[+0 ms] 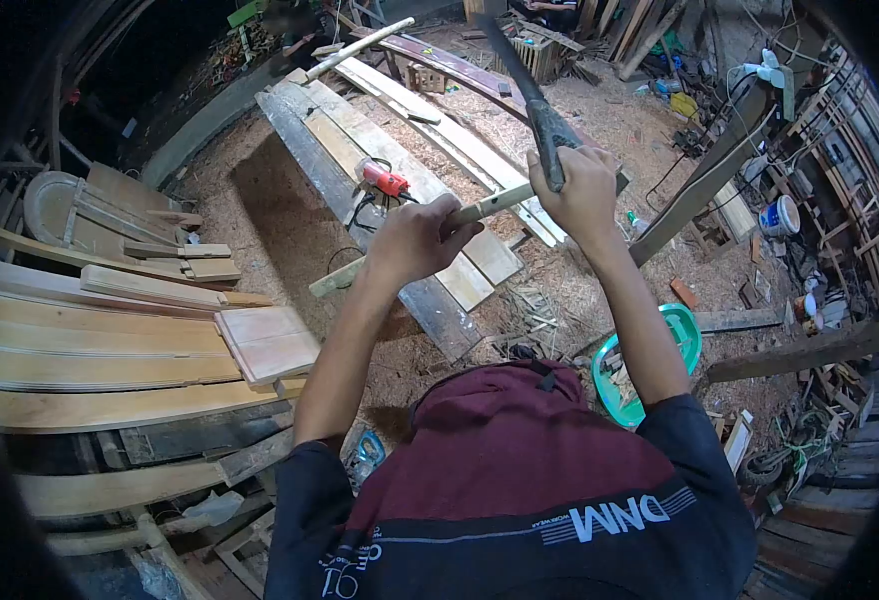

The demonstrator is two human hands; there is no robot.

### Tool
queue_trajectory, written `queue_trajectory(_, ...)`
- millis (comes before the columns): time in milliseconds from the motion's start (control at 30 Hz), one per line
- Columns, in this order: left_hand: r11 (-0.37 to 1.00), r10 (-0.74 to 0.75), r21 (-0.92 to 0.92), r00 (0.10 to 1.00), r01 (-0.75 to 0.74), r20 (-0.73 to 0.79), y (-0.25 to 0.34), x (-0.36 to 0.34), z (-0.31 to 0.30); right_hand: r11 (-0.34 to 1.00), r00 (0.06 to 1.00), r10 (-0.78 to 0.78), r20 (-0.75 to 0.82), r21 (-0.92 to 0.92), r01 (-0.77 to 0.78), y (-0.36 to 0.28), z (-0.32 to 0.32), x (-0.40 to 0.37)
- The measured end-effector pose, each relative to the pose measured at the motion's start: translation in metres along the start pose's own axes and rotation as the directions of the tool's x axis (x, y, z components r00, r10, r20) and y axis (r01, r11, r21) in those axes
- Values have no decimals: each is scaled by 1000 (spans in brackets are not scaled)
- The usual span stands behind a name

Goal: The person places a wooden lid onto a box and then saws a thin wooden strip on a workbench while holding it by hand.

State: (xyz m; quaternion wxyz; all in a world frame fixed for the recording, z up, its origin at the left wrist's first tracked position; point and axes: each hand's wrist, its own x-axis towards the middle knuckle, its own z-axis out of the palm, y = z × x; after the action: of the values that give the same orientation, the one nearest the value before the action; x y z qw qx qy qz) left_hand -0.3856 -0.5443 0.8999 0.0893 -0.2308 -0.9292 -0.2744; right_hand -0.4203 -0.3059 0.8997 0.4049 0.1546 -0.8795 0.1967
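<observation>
My left hand (422,240) is closed round a narrow wooden strip (495,203) that runs from lower left to upper right. My right hand (582,190) grips the handle of a long dark tool (526,80), whose far part points up and away; what kind of tool it is cannot be told. The strip's upper end passes by my right hand. Beneath and beyond my hands lies a bench of long boards (355,140), with a red power tool (386,180) on it to the left of the strip.
Stacked boards (110,350) fill the left side. A green basin (682,335) stands on the shavings at the right, near a slanted post (705,175) and a white bucket (781,216). Parts of other people show at the far top.
</observation>
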Motion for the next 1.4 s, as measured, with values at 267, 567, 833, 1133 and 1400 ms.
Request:
queue_trajectory(267,994,109,18,991,-108,-73,-2,6,-4,994,993,34,116,-105,-22,-5,-21,15)
queue_trajectory(567,991,110,-105,959,-85,261,-23,31,-15,998,965,-37,261,61,22,13,-13,15)
queue_trajectory(833,734,54,-519,724,439,688,-31,34,-27,943,951,-270,148,240,230,10,-32,5)
queue_trajectory(1133,943,324,39,939,-330,112,-28,28,-3,983,951,-78,301,182,23,7,-29,-2)
queue_trajectory(1400,912,408,-120,898,-392,167,-39,36,-11,969,951,-21,309,241,-57,2,-23,-1)
